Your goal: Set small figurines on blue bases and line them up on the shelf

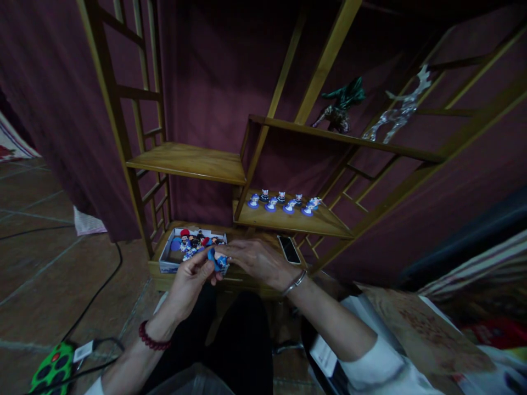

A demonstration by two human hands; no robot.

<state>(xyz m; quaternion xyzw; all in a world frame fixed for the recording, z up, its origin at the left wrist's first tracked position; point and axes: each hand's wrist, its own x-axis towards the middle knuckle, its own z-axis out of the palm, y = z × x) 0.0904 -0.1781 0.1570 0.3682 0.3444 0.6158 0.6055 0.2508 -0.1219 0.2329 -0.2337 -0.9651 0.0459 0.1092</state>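
So there's a wooden shelf unit [288,222] against maroon curtains [214,82]. Our left hand [197,274] is pinching a small blue figurine [217,259], right hand [257,260] fingers up against it, box of figurines [171,261] just beyond our grip.

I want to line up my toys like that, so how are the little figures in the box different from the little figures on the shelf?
The figures in the box are crowded together, but the figures on the shelf stand spaced out in rows. Some box figures have bright red tops, while the shelf figures look mostly white, purple and dark. Both groups are small, and both have some blue or purple.
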